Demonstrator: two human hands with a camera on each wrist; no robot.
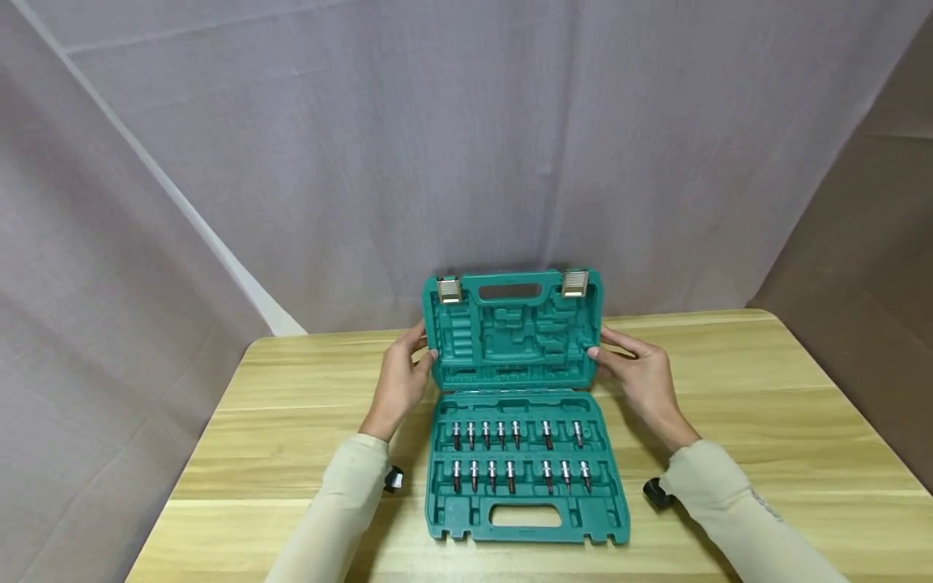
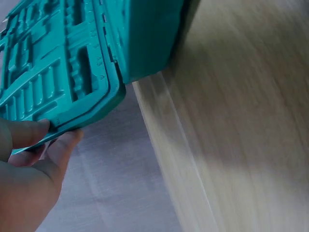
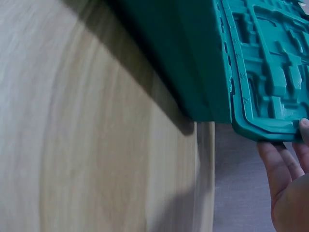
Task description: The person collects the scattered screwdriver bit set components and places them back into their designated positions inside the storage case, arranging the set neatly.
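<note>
A green plastic tool case [image 1: 528, 534] lies opened on the wooden table, its lid [image 1: 510, 377] raised at the back on the hinge. Two rows of silver bit sockets [image 1: 547, 436] with dark tips sit in the base's slots. My left hand [image 1: 399, 374] pinches the lid's left edge, thumb on the inner face and fingers behind. On the opposite side my right hand [image 1: 645, 377] grips the right edge the same way. Moulded recesses show inside the lid in the left wrist view, where the left hand [image 2: 36, 169] holds its rim.
Two metal latches [image 1: 575, 283] hang at the lid's top edge, either side of the handle slot. Grey cloth [image 1: 503, 146] rises behind the wooden table [image 1: 291, 437], close behind the lid. Black wrist devices [image 1: 658, 494] show beneath both sleeves.
</note>
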